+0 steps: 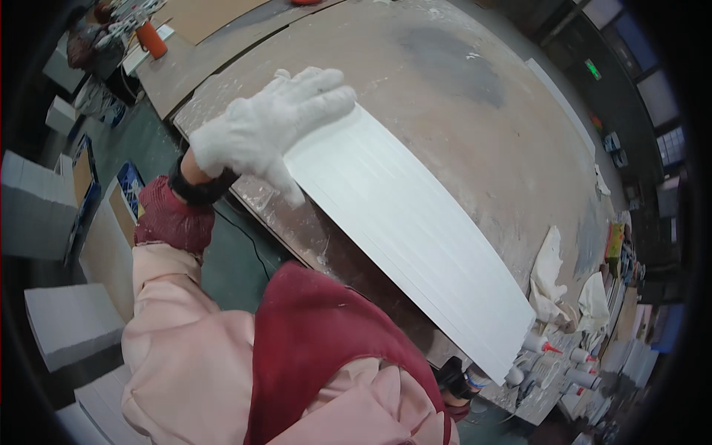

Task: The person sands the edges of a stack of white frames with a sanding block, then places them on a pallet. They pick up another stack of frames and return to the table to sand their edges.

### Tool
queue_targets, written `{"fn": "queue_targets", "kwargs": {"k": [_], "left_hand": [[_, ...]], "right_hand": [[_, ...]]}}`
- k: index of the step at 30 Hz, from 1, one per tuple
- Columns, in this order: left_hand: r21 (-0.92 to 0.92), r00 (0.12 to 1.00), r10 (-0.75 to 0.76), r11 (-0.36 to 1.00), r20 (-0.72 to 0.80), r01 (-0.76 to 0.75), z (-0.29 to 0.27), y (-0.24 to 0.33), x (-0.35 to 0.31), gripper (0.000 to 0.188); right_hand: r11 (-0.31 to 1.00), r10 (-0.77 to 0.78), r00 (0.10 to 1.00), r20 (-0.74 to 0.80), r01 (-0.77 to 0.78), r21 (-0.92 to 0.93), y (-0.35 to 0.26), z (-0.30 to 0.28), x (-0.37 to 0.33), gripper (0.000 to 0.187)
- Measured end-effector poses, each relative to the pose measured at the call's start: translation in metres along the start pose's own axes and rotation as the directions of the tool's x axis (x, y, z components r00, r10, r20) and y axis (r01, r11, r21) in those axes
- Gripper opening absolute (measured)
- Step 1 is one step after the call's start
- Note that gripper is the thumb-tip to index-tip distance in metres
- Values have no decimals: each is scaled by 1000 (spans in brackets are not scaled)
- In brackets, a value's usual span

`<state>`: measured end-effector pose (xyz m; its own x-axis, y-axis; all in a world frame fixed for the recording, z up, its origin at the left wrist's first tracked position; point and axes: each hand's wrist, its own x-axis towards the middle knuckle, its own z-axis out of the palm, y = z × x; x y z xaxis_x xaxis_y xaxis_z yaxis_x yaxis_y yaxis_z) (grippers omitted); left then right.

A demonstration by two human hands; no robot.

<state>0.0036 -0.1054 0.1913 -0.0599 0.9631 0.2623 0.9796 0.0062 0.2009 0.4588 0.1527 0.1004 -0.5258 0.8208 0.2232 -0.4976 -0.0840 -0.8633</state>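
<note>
A long white panel (415, 237) with fine lines running along its length slants across the worktable's near side, from upper left to lower right. My left hand (274, 122), in a white glove, is closed around its far-left end. The fingers lie over the end and the thumb comes down at the near long edge. At the opposite end, my right hand (477, 377) shows only as a small bit below the panel's corner, beside a black wrist strap. The panel hides its fingers, so its hold cannot be made out.
The worn brown worktable (445, 126) fills the middle. Several glue bottles (540, 345) with red tips and crumpled cloths (547, 274) lie at its right. An orange cylinder (151, 40) stands at the back left, near another person (93, 48). White stacks (37, 204) stand at left.
</note>
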Motion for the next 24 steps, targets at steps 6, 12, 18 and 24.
{"fn": "queue_targets", "kwargs": {"k": [6, 12, 18, 24], "left_hand": [[-536, 974, -122, 844, -190, 1, 48, -25, -16, 134], [-802, 941, -275, 598, -198, 5, 78, -30, 7, 150], [-891, 919, -322, 449, -226, -61, 112, -25, 15, 133], [-889, 931, -363, 433, -19, 151, 104, -35, 8, 110]], "right_hand": [[985, 113, 988, 107, -97, -145, -6, -32, 48, 55], [956, 153, 981, 122, -116, -271, 2, -44, 56, 56], [935, 116, 989, 94, -77, -347, 11, -67, 52, 56], [909, 80, 995, 66, -45, -415, 28, -89, 57, 56]]}}
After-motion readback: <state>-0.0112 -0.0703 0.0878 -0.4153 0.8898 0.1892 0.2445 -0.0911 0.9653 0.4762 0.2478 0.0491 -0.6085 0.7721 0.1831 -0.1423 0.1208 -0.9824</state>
